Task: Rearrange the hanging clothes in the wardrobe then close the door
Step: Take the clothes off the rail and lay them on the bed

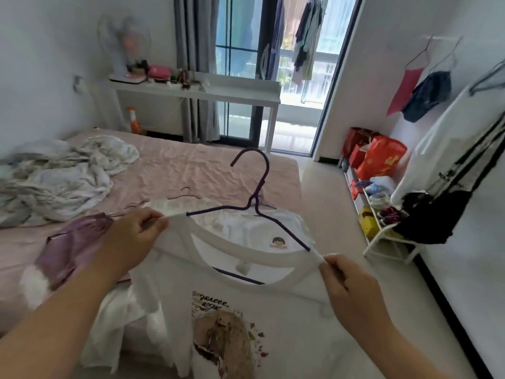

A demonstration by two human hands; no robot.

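Home bedroom, bed (191, 170) with pink sheet and rumpled blanket (54, 176), white desk (218, 91) by curtained balcony door (273, 64), laundry (308, 45) hanging outside, shoe rack (382, 236) along the wall

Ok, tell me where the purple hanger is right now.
In the head view, the purple hanger sits centre frame inside the white T-shirt, held above the pink bed between the left hand and right hand.

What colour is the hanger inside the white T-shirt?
Dark purple hanger; the head view shows it clearly.
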